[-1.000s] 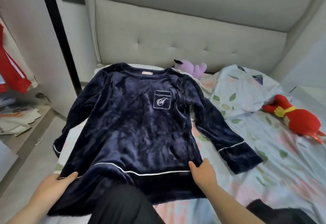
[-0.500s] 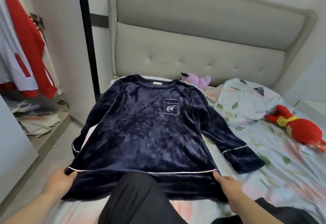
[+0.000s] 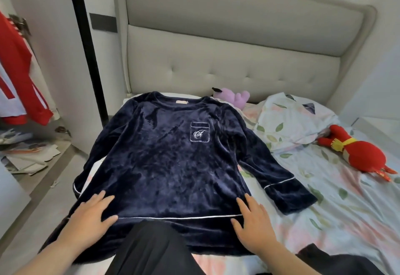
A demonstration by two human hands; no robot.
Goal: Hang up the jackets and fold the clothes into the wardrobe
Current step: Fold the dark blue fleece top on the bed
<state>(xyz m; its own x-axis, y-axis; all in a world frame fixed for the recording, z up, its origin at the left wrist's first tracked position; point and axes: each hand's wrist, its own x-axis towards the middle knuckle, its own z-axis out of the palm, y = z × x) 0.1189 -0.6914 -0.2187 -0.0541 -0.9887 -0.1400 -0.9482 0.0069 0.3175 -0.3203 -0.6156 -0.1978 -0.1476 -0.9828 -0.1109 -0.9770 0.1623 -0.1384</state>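
Head view: both hands flat on a navy velvet top (image 3: 168,166) spread over the bed (image 3: 324,209).
The top lies face up along the bed's left edge, collar toward the headboard (image 3: 216,65), hem at the near edge. The left hand (image 3: 91,216) and the right hand (image 3: 253,225) press its lower corners, fingers (image 3: 101,197) straight and released, grasping nothing. A purple plush toy (image 3: 234,98) sits at the head edge and a red plush toy (image 3: 357,155) near the right edge. A red jacket (image 3: 19,80) hangs beyond the left edge.

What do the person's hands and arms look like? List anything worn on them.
The left hand and right hand are bare: no gloves, rings, watch or bracelet visible. No sleeve shows anywhere up to the frame's edge.
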